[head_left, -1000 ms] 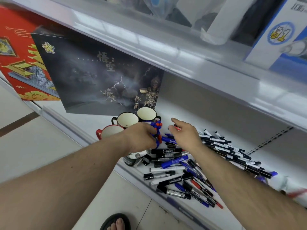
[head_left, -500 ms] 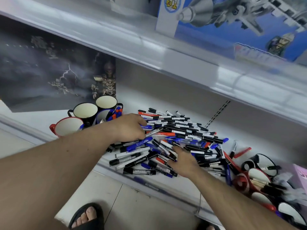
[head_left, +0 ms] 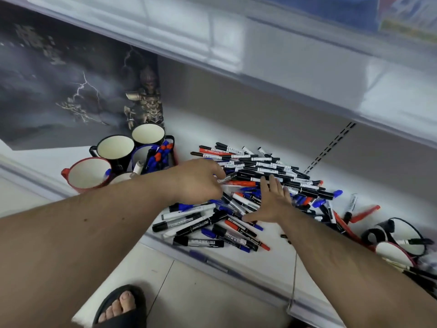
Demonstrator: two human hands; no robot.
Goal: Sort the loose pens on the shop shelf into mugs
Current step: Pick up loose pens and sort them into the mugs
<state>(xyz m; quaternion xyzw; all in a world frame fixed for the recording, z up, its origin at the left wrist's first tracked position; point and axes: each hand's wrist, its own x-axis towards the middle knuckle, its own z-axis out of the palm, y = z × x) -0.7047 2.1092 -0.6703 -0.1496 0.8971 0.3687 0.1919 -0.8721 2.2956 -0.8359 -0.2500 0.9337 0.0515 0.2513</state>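
A heap of loose pens (head_left: 262, 166), black, blue and red, covers the white shelf (head_left: 279, 247). My left hand (head_left: 198, 181) reaches over the heap's left side with curled fingers and pinches a black pen (head_left: 227, 179) at its tips. Lying flat on the middle of the heap is my right hand (head_left: 272, 202), fingers spread. At the left stand a red mug (head_left: 87, 174), two black mugs (head_left: 115, 147) (head_left: 147, 134), and a blue mug (head_left: 142, 155) holding several blue and red pens. My left forearm partly hides a white mug (head_left: 121, 177).
A dark picture box (head_left: 71, 86) stands behind the mugs. The upper shelf (head_left: 283, 58) overhangs closely. More mugs (head_left: 392, 233) lie tipped among pens at the right. The shelf's front rail (head_left: 212, 261) runs below the heap. My sandalled foot (head_left: 123, 306) is on the tiled floor.
The bunch of blue and red pens from my left hand now stands in the blue mug. That hand has gone to the heap. My right hand moved up onto the heap and spread flat.
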